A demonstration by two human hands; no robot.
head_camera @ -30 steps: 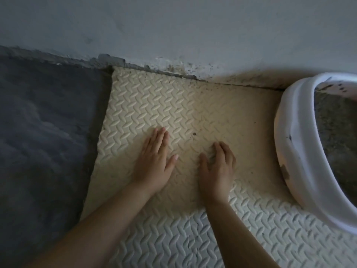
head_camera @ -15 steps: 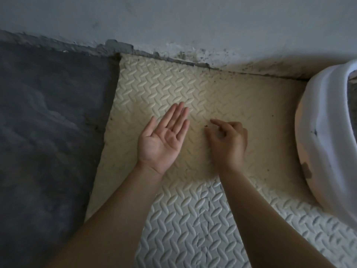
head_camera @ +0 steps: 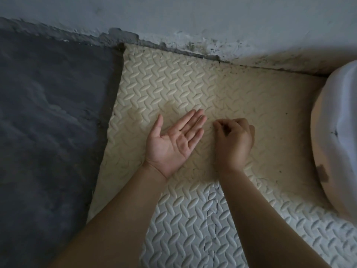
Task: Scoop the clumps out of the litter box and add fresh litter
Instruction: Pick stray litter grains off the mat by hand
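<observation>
The cream foam mat (head_camera: 193, 84) gives open room along its far strip, bounded at the back by the wall (head_camera: 193, 16). At its middle the left hand (head_camera: 173, 140), palm up with fingers straight, and the right hand (head_camera: 233, 140), fingers curled in, lie side by side with only a narrow gap between them. On the right the litter box (head_camera: 332, 132) closes that side with its white wall, and a band of bare mat runs between it and the right hand. On the left the dark grey floor (head_camera: 48, 132) offers open passage. Both forearms cross the white foam tile (head_camera: 193, 229).
</observation>
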